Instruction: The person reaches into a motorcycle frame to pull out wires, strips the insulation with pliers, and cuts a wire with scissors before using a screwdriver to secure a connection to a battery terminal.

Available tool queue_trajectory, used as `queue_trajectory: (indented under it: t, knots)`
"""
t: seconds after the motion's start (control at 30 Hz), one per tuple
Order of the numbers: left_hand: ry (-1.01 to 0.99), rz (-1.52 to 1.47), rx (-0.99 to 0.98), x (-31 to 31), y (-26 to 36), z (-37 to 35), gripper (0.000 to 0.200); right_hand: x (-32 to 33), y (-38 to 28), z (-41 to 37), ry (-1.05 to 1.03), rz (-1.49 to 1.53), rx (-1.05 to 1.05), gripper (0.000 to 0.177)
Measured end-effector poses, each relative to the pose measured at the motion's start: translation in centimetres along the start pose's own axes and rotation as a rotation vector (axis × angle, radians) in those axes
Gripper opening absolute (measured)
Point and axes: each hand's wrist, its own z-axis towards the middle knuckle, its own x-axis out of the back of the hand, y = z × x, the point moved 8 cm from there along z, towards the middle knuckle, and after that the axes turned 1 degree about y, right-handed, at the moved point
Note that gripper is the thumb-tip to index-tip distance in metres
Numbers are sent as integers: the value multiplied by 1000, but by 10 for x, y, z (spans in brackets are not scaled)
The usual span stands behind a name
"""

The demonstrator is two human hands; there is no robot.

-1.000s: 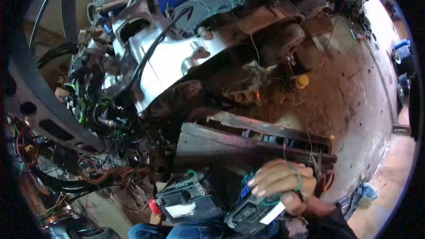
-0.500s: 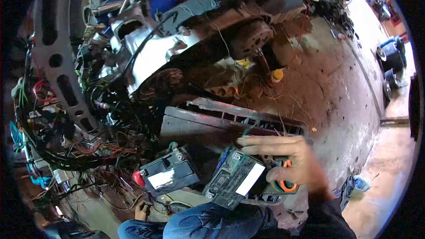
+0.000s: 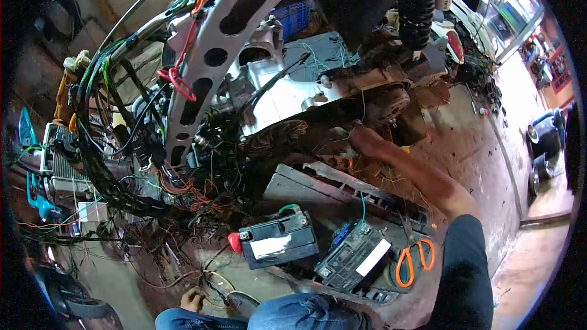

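Note:
My right hand [image 3: 365, 140] reaches forward under the engine casing [image 3: 287, 101]; it lies in shadow and its fingers are hidden. My left hand [image 3: 192, 299] is low beside my knee, its fingers curled near a thin cable [image 3: 214, 278]; what they hold, if anything, is too small to make out. Before my knees, a black battery [image 3: 278, 241] with a white label and red terminal cover lies tilted. Right of it is a second dark battery [image 3: 354, 256], a green wire [image 3: 364, 208] rising from its top. Orange loops [image 3: 414, 263], like scissor handles, lie alongside.
A grey frame beam [image 3: 215, 56] arches over the engine. Tangled wires [image 3: 122, 189] hang on the left beside a radiator [image 3: 79, 168]. A long slotted panel [image 3: 306, 186] lies behind the batteries. A black spring [image 3: 417, 18] hangs at upper right, and a blue crate [image 3: 290, 18] stands behind.
My right hand has moved from above the right battery forward under the engine casing. The view has shifted, so the batteries appear lower and farther right. My left hand stays low by the knee.

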Motion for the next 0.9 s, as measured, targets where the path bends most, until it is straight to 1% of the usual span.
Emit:
queue_trajectory:
  t: [0.13,0.23,0.27,0.37,0.4,0.47,0.63,0.77,0.8,0.9]
  knots:
    - [43,-90,71,28,-66,-7,23,-18,8,60,-50,-89,-91,31]
    - [46,134,-249,35,-55,-5,22,-23,8,90,-74,-126,-142,30]
    - [9,63,-157,34,-62,-7,20,-24,8,96,-81,-135,-145,30]
    - [-14,-269,73,26,-80,-16,20,-37,6,108,-118,-148,-169,30]
    - [-8,248,-534,18,-36,-25,19,-42,5,108,-135,-150,-178,29]
    - [-3,99,-393,19,-44,-22,19,-49,4,104,-165,-150,-188,29]
    - [-23,-245,-14,3,-32,-24,19,-53,4,88,-203,-146,-208,29]
    - [-18,-317,7,0,-27,-23,18,-51,3,80,-218,-144,-223,29]
    - [-39,-342,-41,-3,-20,-20,16,-51,3,78,-220,-146,-227,29]
    - [9,-211,-68,0,-7,-20,13,-47,3,65,-232,-153,-236,30]
